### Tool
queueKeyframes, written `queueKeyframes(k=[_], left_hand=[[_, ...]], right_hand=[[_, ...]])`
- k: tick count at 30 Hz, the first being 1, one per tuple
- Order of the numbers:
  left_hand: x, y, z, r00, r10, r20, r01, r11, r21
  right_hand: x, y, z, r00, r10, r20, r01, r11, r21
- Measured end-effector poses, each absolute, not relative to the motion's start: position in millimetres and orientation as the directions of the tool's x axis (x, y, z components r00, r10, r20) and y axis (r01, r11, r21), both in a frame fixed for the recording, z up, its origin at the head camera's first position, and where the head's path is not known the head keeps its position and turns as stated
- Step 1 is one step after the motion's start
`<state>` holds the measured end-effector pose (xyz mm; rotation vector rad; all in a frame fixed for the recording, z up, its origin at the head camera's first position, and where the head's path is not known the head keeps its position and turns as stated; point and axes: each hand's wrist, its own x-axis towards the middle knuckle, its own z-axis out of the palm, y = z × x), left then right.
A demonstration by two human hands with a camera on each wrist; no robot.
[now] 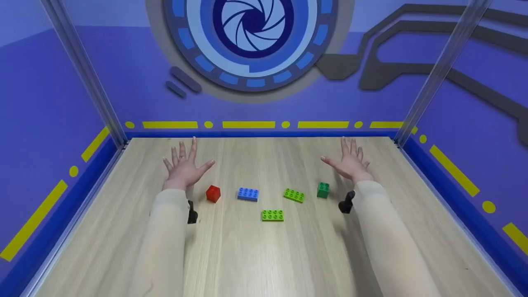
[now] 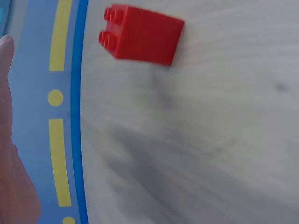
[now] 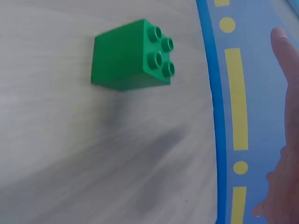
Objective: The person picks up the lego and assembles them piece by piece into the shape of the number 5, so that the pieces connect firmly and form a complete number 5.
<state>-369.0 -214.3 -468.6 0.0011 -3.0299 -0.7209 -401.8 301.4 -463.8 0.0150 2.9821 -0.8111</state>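
Note:
My left hand [image 1: 184, 168] is held with fingers spread, holding nothing, beyond and left of a red building brick [image 1: 213, 193]. On the other side, my right hand [image 1: 350, 163] also has its fingers spread and holds nothing; a tall dark green brick [image 1: 323, 190] stands just left of its wrist. Between them lie a blue brick [image 1: 248, 194] and a tilted lime green brick [image 1: 293, 195]. A second lime green brick [image 1: 272, 215] lies nearer to me. The red brick [image 2: 149, 35] and the green brick [image 3: 126, 56] each appear upright in the wrist views.
The bricks lie on a pale wooden table [image 1: 247, 255]. Blue-purple panels with yellow markings enclose its back and sides, and metal posts [image 1: 441, 70] rise at the back corners. A black wrist mount [image 1: 192, 212] shows beside the left sleeve, another [image 1: 347, 203] beside the right.

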Motion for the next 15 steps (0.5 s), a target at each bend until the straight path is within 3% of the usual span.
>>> queueKeyframes(k=[15], left_hand=[[-351, -173, -486, -0.978, 0.031, 0.208, 0.167, 0.715, 0.679]], right_hand=[[-386, 295, -493, -0.998, -0.018, 0.059, -0.058, 0.633, -0.772]])
